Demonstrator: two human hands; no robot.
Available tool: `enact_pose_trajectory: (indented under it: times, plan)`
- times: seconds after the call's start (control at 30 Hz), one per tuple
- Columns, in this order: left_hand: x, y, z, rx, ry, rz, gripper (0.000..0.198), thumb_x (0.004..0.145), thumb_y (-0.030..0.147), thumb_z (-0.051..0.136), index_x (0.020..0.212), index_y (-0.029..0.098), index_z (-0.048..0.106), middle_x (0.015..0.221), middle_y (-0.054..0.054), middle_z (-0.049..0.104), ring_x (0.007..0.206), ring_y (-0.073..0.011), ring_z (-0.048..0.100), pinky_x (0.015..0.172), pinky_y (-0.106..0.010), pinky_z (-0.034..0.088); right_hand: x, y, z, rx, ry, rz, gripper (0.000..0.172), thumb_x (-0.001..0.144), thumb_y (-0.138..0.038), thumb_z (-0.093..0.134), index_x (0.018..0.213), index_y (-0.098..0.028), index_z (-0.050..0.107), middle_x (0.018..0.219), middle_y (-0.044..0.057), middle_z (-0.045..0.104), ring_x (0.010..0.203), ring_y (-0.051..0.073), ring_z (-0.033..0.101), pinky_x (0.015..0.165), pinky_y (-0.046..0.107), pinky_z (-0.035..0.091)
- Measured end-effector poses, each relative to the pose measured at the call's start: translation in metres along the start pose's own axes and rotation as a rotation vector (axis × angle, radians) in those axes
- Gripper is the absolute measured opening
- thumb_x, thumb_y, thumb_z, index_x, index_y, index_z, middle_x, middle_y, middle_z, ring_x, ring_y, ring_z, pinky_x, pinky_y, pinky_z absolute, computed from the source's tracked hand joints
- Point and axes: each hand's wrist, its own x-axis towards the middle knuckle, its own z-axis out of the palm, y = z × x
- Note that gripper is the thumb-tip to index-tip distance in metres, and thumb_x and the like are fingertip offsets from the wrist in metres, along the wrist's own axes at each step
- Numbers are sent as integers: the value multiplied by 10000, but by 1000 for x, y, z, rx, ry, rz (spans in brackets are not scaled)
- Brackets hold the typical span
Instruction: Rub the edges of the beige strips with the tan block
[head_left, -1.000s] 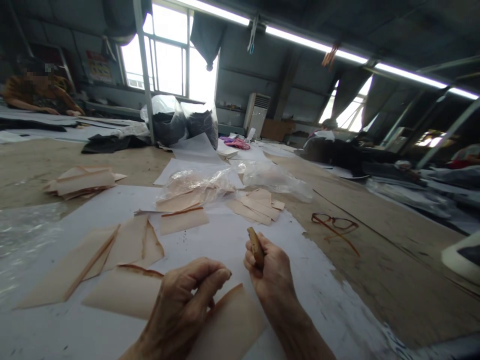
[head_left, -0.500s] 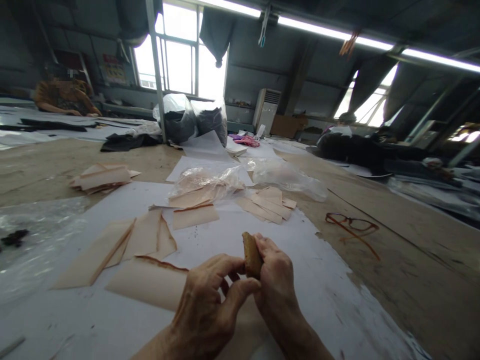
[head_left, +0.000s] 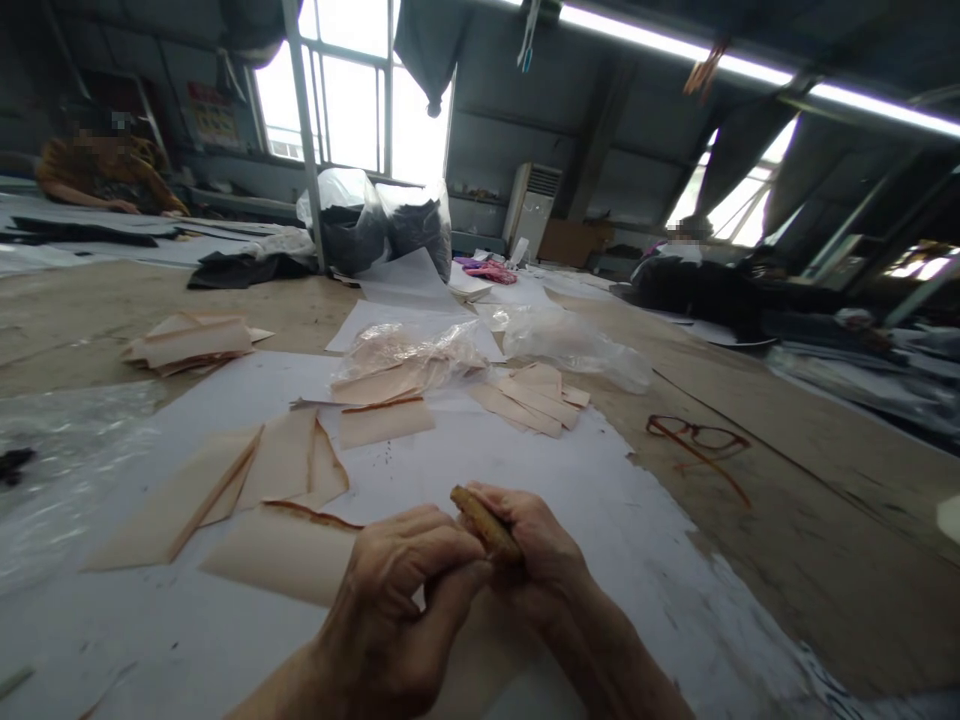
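Observation:
My right hand (head_left: 536, 560) is closed round a small flat brown piece (head_left: 484, 522) that sticks up and to the left from its fingers. My left hand (head_left: 401, 610) is curled beside it, thumb and fingertips pinching the same piece from the left. Both hands hover low over a beige cut sheet (head_left: 277, 560) lying on white paper (head_left: 487, 460). More beige cut sheets (head_left: 285, 465) lie just beyond, to the left.
A clear plastic bag (head_left: 409, 355) covers a stack of beige pieces; another bag (head_left: 570, 350) lies right of it. Brown glasses (head_left: 697, 440) rest on the bare table at right. A further beige pile (head_left: 191, 340) sits far left. Other people work at distant tables.
My left hand has come over to the right hand and taken hold of the brown piece. The piece has tilted from upright to leaning left.

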Motion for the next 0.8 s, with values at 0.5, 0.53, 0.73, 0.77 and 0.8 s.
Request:
enact_pose_trajectory:
  times: [0.5, 0.53, 0.73, 0.77, 0.8]
  plan:
    - [-1, -10, 4, -322, 76, -288, 145, 770, 270, 517, 861, 242, 626, 719, 14, 618, 515, -80, 535, 504, -152, 449, 7, -4, -19, 738, -274, 381, 138, 706, -112, 359, 703, -52, 483, 507, -38, 388, 311, -13, 274, 285, 86, 89]
    - [-1, -11, 4, -279, 119, -271, 141, 769, 254, 521, 870, 244, 619, 742, 19, 624, 504, -71, 530, 503, -149, 450, 7, -4, -20, 726, -287, 380, 129, 704, -111, 368, 699, -56, 485, 504, -39, 389, 311, -11, 279, 283, 87, 90]
    - [0, -18, 2, 204, 301, 145, 285, 738, 114, 545, 1012, 189, 562, 949, -36, 592, 845, -130, 539, 737, -218, 457, 9, 2, -16, 639, -475, 447, 25, 664, -88, 472, 656, -70, 487, 488, -27, 437, 309, -3, 298, 265, 91, 114]
    - [0, -18, 2, 240, 307, 203, 292, 735, 92, 539, 1017, 167, 560, 961, -54, 583, 866, -138, 525, 746, -232, 453, 10, 4, -14, 632, -505, 462, 22, 667, -84, 480, 651, -71, 487, 489, -23, 448, 310, -2, 306, 264, 89, 121]
    - [1, -19, 3, 260, 314, 245, 291, 734, 73, 530, 1013, 148, 562, 969, -68, 576, 871, -142, 515, 744, -240, 452, 9, 5, -13, 630, -532, 476, 27, 671, -83, 485, 646, -73, 485, 492, -18, 460, 312, 0, 316, 263, 87, 129]
